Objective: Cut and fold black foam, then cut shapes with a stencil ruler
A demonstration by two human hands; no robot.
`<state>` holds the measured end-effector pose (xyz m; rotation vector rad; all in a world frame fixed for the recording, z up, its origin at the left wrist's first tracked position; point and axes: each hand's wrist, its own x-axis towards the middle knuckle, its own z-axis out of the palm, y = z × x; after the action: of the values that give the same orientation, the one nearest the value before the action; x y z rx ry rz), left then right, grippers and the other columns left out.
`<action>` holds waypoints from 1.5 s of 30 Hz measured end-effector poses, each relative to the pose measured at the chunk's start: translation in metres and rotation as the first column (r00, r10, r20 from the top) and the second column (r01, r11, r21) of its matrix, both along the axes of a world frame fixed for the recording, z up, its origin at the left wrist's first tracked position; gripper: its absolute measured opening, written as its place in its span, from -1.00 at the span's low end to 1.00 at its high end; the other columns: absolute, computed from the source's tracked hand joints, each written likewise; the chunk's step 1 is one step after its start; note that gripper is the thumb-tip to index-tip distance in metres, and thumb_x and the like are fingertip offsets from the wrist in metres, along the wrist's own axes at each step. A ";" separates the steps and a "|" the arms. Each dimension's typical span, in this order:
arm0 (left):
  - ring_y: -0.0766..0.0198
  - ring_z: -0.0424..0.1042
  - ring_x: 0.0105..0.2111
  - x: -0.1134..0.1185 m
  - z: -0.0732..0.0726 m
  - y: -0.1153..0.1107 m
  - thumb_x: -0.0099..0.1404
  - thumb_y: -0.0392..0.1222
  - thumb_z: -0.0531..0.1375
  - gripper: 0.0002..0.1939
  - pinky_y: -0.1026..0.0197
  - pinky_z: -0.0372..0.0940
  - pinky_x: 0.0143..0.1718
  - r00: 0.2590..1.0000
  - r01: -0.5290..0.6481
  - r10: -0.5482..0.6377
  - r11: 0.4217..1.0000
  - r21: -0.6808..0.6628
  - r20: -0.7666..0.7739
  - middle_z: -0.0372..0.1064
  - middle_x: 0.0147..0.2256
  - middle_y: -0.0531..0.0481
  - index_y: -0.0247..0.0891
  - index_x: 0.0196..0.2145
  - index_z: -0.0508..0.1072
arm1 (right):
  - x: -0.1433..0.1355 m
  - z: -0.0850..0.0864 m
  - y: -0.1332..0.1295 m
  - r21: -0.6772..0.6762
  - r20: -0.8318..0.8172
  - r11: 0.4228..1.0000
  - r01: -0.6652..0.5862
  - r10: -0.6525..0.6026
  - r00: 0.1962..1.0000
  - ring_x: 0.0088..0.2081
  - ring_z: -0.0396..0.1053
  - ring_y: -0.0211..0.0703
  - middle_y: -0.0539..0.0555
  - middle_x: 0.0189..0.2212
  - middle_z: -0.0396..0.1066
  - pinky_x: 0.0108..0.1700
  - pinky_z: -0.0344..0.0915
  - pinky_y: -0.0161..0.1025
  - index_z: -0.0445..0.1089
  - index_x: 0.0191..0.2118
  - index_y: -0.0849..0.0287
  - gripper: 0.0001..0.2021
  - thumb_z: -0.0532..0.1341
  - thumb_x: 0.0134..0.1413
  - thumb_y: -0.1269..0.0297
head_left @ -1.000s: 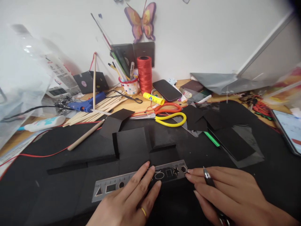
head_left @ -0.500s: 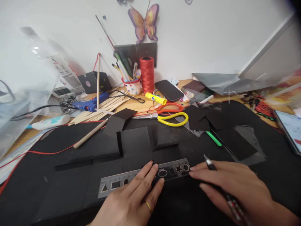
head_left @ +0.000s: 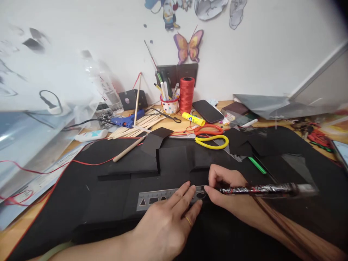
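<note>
My left hand lies flat with fingers stretched out over a clear plastic ruler with cut-out shapes, pressing it on folded black card. A ring is on one finger. In my right hand is a dark patterned pen, pinched between thumb and fingers and lying almost level. Its tip end is by the ruler's upper edge, just right of my left fingertips. The hand hides the ruler's right end, and the exact contact of the tip cannot be made out.
Behind the card lie scissors with red and yellow handles, a wooden stick and a green strip. Further back are a glue stick, a red thread spool, a phone, a blue glue gun and a pen cup.
My right hand has moved in from the ruler's right end towards my left hand. The pen has turned from pointing up and away to lying nearly level, tip at the ruler. The view has shifted.
</note>
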<state>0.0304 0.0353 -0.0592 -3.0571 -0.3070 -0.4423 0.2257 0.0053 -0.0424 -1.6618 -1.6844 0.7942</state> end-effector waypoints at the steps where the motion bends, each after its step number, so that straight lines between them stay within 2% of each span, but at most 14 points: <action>1: -0.07 0.17 0.06 0.000 0.000 0.000 0.24 -0.44 -0.05 -0.62 0.09 0.37 -0.14 1.000 0.003 -0.003 1.000 -0.001 0.001 0.25 0.01 -0.37 -0.48 0.00 0.30 | 0.000 -0.001 -0.001 0.004 0.033 1.000 -0.004 0.003 0.999 -0.66 0.04 -0.41 -0.15 -0.72 0.09 -0.63 -0.02 -0.44 0.06 -0.61 0.14 -0.83 0.10 -0.17 0.44; 10: -0.04 0.16 0.08 0.000 0.006 -0.002 0.24 -0.43 0.00 -0.64 0.13 0.35 -0.09 1.000 -0.011 0.011 1.000 0.012 -0.026 0.22 0.04 -0.34 -0.48 0.00 0.30 | -0.002 -0.005 -0.004 0.063 0.166 0.996 -0.060 0.049 0.985 -0.69 0.05 -0.42 -0.16 -0.74 0.09 -0.65 -0.03 -0.46 0.11 -0.62 0.16 -0.84 0.10 -0.14 0.40; 18: -0.05 0.16 0.08 0.000 0.003 -0.003 0.25 -0.42 0.02 -0.64 0.11 0.37 -0.13 0.999 -0.017 0.017 1.000 0.007 -0.044 0.20 0.05 -0.35 -0.48 0.02 0.28 | -0.006 0.002 -0.003 0.136 0.294 0.987 -0.083 0.040 0.955 -0.69 0.03 -0.43 -0.17 -0.74 0.02 -0.63 -0.05 -0.45 0.04 -0.61 0.14 -0.84 0.05 -0.18 0.47; 21: -0.06 0.16 0.08 0.000 0.002 -0.003 0.25 -0.41 0.03 -0.64 0.11 0.36 -0.10 0.999 -0.005 0.006 1.000 0.015 -0.046 0.21 0.04 -0.38 -0.50 0.02 0.29 | -0.002 0.005 -0.003 0.117 0.321 0.986 -0.116 0.073 0.944 -0.68 0.04 -0.43 -0.17 -0.73 0.04 -0.62 -0.05 -0.45 0.05 -0.60 0.14 -0.85 0.06 -0.19 0.46; 26: -0.05 0.18 0.07 0.001 -0.001 -0.003 0.27 -0.40 0.01 -0.65 0.11 0.37 -0.12 0.999 -0.035 0.035 0.999 0.004 -0.030 0.22 0.03 -0.36 -0.46 0.01 0.31 | -0.001 0.020 0.002 -0.026 0.353 0.991 -0.133 0.133 0.926 -0.67 0.03 -0.42 -0.17 -0.74 0.04 -0.61 -0.09 -0.45 0.08 -0.59 0.15 -0.88 0.07 -0.20 0.44; 32: -0.03 0.21 0.06 0.001 0.001 -0.003 0.28 -0.38 0.01 -0.65 0.12 0.35 -0.09 0.999 -0.010 0.011 1.000 0.020 -0.045 0.23 0.03 -0.37 -0.49 0.02 0.29 | -0.009 0.034 0.013 -0.092 0.372 0.968 -0.235 0.252 0.893 -0.64 0.03 -0.40 -0.15 -0.72 0.02 -0.58 -0.09 -0.42 0.06 -0.60 0.16 -0.88 0.05 -0.20 0.43; 36: -0.04 0.24 0.03 0.002 0.003 -0.002 0.28 -0.37 0.00 -0.66 0.12 0.37 -0.13 0.999 -0.009 0.009 1.000 0.012 -0.043 0.23 0.02 -0.40 -0.50 0.00 0.30 | -0.011 0.033 0.018 -0.102 0.321 0.948 -0.303 0.320 0.891 -0.60 0.04 -0.41 -0.14 -0.67 0.03 -0.57 -0.06 -0.45 0.05 -0.57 0.16 -0.88 0.00 -0.13 0.46; 40: -0.05 0.25 0.03 0.002 0.003 -0.002 0.28 -0.38 0.01 -0.66 0.12 0.38 -0.16 0.999 -0.011 0.011 1.000 0.012 -0.040 0.24 0.01 -0.41 -0.50 0.00 0.31 | -0.011 0.029 0.022 -0.108 0.332 0.948 -0.301 0.319 0.888 -0.63 -0.01 -0.43 -0.16 -0.70 0.01 -0.62 -0.09 -0.46 0.03 -0.59 0.16 -0.87 0.02 -0.19 0.49; 45: -0.08 0.24 0.03 0.001 0.003 -0.003 0.27 -0.38 0.00 -0.65 0.10 0.41 -0.22 0.998 -0.023 0.023 1.000 0.001 -0.051 0.23 0.02 -0.37 -0.48 0.01 0.30 | -0.011 0.031 0.018 -0.117 0.392 0.955 -0.272 0.296 0.871 -0.70 -0.13 -0.45 -0.18 -0.76 -0.07 -0.69 -0.19 -0.45 0.03 -0.62 0.14 -0.85 0.01 -0.24 0.52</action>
<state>0.0315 0.0328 -0.0565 -3.0555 -0.3402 -0.3626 0.2151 0.0233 -0.0113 -1.7264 -2.2565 0.6641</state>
